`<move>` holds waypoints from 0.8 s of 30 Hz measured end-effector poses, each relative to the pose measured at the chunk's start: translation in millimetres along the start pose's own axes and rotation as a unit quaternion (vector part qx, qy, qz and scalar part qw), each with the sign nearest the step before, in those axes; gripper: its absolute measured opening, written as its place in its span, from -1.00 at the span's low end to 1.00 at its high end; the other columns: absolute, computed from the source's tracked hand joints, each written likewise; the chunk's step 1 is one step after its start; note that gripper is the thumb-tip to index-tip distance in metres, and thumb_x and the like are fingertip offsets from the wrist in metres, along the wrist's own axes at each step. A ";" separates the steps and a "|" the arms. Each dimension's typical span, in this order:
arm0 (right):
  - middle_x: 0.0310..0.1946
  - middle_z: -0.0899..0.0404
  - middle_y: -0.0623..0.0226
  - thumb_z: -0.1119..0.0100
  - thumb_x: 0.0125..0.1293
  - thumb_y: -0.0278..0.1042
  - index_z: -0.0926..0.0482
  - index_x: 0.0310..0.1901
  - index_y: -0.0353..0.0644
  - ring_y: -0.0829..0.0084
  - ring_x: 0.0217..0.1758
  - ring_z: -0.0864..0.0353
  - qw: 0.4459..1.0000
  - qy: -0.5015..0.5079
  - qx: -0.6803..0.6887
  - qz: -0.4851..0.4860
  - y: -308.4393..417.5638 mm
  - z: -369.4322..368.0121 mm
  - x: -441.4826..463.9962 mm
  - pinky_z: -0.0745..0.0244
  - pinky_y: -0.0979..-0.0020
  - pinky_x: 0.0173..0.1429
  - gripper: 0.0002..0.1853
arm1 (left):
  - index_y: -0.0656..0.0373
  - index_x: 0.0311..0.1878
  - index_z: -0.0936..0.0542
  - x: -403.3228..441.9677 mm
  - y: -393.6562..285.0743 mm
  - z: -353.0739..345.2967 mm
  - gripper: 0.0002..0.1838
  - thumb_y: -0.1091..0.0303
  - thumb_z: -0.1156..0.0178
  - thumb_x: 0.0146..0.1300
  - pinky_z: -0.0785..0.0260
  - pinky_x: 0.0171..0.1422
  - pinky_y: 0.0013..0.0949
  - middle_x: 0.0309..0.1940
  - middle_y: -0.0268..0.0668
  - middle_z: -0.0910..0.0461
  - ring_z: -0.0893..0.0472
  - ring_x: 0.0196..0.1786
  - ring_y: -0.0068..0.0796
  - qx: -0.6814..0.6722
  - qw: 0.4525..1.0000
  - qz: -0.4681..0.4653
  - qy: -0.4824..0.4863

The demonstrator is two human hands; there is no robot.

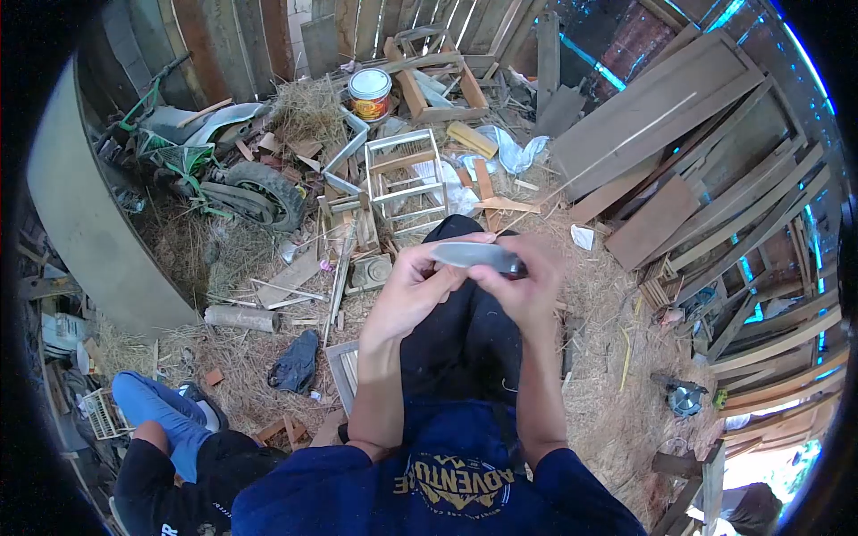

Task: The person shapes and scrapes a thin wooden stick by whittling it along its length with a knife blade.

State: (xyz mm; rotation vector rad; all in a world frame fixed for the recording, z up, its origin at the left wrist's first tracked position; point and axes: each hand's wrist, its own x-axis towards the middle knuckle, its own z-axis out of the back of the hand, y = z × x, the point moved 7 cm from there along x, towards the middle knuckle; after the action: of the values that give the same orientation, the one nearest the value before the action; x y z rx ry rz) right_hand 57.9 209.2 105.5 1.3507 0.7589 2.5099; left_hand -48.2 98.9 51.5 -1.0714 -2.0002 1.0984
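Observation:
In front of my lap, my two hands meet around a broad grey knife blade (463,255), its rounded end pointing left. My right hand (529,284), partly smeared by motion, is closed at the knife's dark end. From between my hands a long thin wooden stick (608,159) runs up to the right. My left hand (413,290) is closed with its thumb near the blade's lower edge and a finger behind it, where the stick begins. The stick's near end is hidden behind the blade and fingers.
Ahead lie a pale wooden frame (404,167), a paint bucket (369,93) and a tyre (273,192) amid straw. Boards (661,112) lean at right. A person in jeans (159,413) sits at lower left. A circular-saw-like tool (685,398) rests on the ground right.

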 end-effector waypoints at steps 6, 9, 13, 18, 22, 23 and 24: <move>-0.57 -0.59 0.34 -0.66 -0.13 -0.03 -0.67 -0.35 -0.21 0.43 -0.59 -0.54 0.995 -0.035 0.018 -0.091 -17.7 3.1 -0.1 -0.37 0.43 -0.52 -0.54 | 0.32 0.16 -0.63 0.9 7.9 7.0 -0.72 0.53 -0.14 0.42 -0.44 0.11 -0.53 -0.08 -0.31 -0.71 -0.60 -0.06 -0.65 0.031 0.999 -0.004 -0.018; -0.54 -0.62 0.32 -0.67 -0.14 -0.06 -0.68 -0.34 -0.22 0.41 -0.57 -0.58 0.999 0.001 0.032 -0.014 2.3 -5.9 2.9 -0.42 0.43 -0.50 -0.54 | 0.34 0.13 -0.64 2.1 2.2 2.1 -0.73 0.54 -0.14 0.42 -0.44 0.14 -0.52 -0.03 -0.29 -0.71 -0.61 -0.03 -0.64 -0.004 1.000 -0.021 0.001; -0.53 -0.64 0.29 -0.68 -0.16 -0.06 -0.68 -0.36 -0.21 0.38 -0.54 -0.61 0.999 0.011 0.028 0.014 1.5 -9.1 1.9 -0.46 0.42 -0.47 -0.54 | 0.37 0.12 -0.64 2.1 3.1 0.3 -0.74 0.54 -0.14 0.42 -0.44 0.20 -0.47 0.05 -0.26 -0.69 -0.61 0.03 -0.61 -0.024 1.000 -0.008 0.004; -0.54 -0.63 0.28 -0.68 -0.19 -0.07 -0.68 -0.37 -0.21 0.37 -0.53 -0.62 1.000 -0.008 0.023 0.000 -6.1 -5.7 -0.2 -0.47 0.41 -0.45 -0.54 | 0.35 0.13 -0.64 -0.2 8.8 8.4 -0.73 0.55 -0.14 0.41 -0.44 0.22 -0.45 0.08 -0.23 -0.68 -0.62 0.05 -0.59 -0.028 0.999 0.000 0.015; -0.52 -0.64 0.26 -0.68 -0.18 -0.09 -0.68 -0.36 -0.24 0.36 -0.52 -0.63 0.998 0.009 0.013 0.053 12.3 -5.5 5.0 -0.47 0.41 -0.44 -0.54 | 0.34 0.11 -0.66 0.0 -4.0 -0.4 -0.75 0.53 -0.15 0.43 -0.44 0.21 -0.47 0.07 -0.22 -0.68 -0.61 0.05 -0.61 -0.021 0.999 -0.014 0.031; -0.51 -0.65 0.25 -0.68 -0.18 -0.10 -0.68 -0.35 -0.25 0.36 -0.51 -0.63 0.998 0.014 0.006 0.062 13.0 -5.7 5.6 -0.46 0.41 -0.43 -0.54 | 0.34 0.10 -0.66 -0.5 -2.8 -0.6 -0.75 0.52 -0.15 0.43 -0.43 0.21 -0.47 0.07 -0.22 -0.68 -0.61 0.06 -0.61 -0.009 0.999 -0.006 0.031; -0.51 -0.65 0.25 -0.68 -0.18 -0.10 -0.68 -0.35 -0.25 0.37 -0.51 -0.62 1.000 -0.004 0.004 0.014 5.3 -1.5 6.2 -0.45 0.41 -0.43 -0.54 | 0.34 0.11 -0.66 0.3 1.7 1.6 -0.75 0.51 -0.16 0.43 -0.43 0.22 -0.47 0.07 -0.22 -0.68 -0.61 0.07 -0.60 0.013 1.000 0.013 0.025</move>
State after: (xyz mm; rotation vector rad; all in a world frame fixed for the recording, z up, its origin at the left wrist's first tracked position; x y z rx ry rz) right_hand 53.5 206.6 112.1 1.3833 0.7558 2.5230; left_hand -49.0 99.1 49.3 -1.1028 -1.9331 1.0966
